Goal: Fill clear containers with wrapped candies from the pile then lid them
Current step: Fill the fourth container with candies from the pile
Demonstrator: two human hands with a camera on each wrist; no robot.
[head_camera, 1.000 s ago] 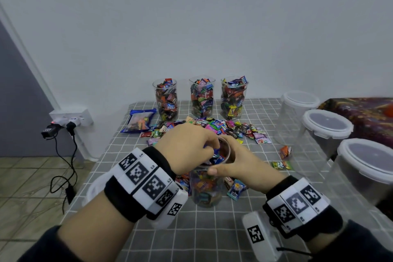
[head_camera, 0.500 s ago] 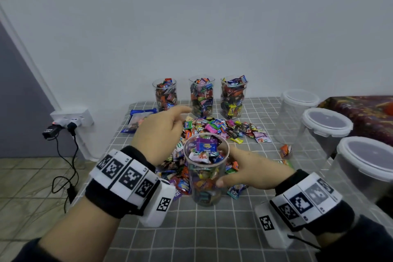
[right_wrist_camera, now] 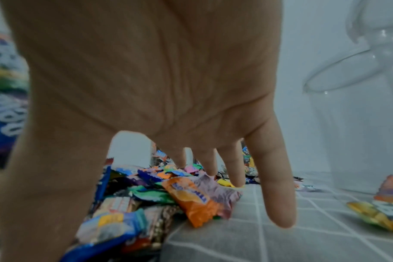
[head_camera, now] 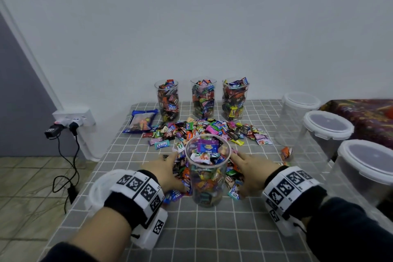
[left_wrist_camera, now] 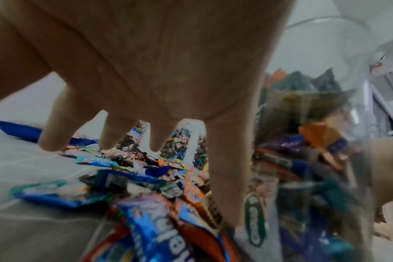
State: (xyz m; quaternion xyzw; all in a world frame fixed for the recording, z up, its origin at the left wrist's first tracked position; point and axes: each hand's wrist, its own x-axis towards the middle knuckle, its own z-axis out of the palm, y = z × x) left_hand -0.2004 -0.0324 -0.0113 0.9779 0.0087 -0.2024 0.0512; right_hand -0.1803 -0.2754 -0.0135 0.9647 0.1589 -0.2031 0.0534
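Note:
A tall clear cup [head_camera: 207, 178], filled to the brim with wrapped candies, stands upright at the middle of the table. The candy pile [head_camera: 202, 132] spreads behind it and around its base. My left hand [head_camera: 167, 168] lies just left of the cup, fingers spread over the candies there [left_wrist_camera: 146, 186], holding nothing. My right hand [head_camera: 249, 168] lies just right of the cup, its straight fingers [right_wrist_camera: 278, 195] pointing down at the candies [right_wrist_camera: 191, 198]. Neither hand touches the cup wall [left_wrist_camera: 314, 133].
Three filled clear cups [head_camera: 203, 98] stand in a row by the wall. A blue candy bag [head_camera: 141, 121] lies at the back left. Three lidded clear containers [head_camera: 325, 134] line the right edge, with loose candies [head_camera: 287, 152] near them. Grey checked cloth [head_camera: 212, 229] lies in front.
My left hand came off the cup's mouth, swung left and dropped beside the cup. My right hand let go of the cup wall and moved onto the candies at its right.

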